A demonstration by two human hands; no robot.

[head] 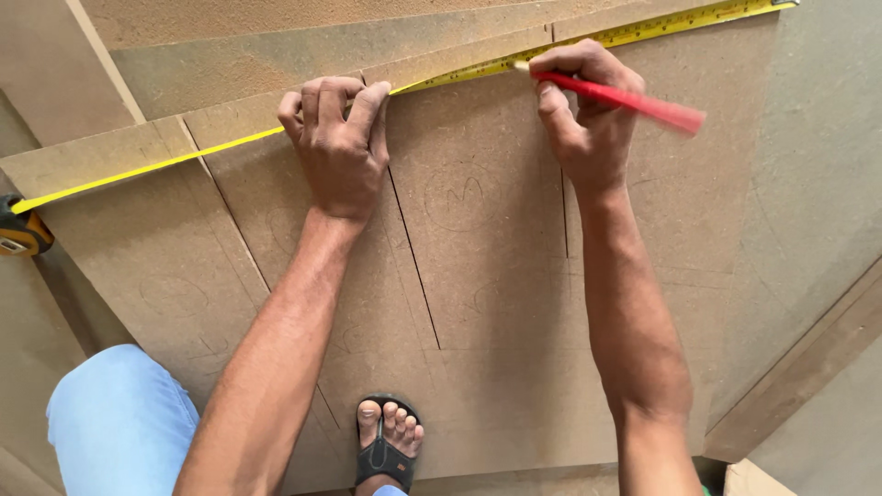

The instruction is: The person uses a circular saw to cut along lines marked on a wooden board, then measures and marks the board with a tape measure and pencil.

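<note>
Head view: the left hand (pixel 342 147) is seen palm down, fingers curled and pressed together, knuckles raised, pinning the yellow tape measure blade (pixel 276 131) against the brown fibreboard sheet (pixel 487 276). The forearm runs straight back toward the lower edge of the frame. The right hand (pixel 588 115) is bent at the wrist, thumb and fingers pinched around a red pencil (pixel 634 101), whose tip is set at the tape's edge — the shaft is angled out to the right and blurred at its far end.

The tape is stretched diagonally from its orange-and-black case (pixel 20 231) at the left border up to the hooked end near the top right corner. Dark pencilled lines (pixel 413 257) are drawn down the sheet between and beside the two forearms, and faint scribbled marks are visible on the surface. Open board lies between the arms — more bare board is seen to the right of the right forearm. A sandalled foot (pixel 390 441) is planted on the sheet's near edge, with a light blue clad knee (pixel 119 422) at lower left.
</note>
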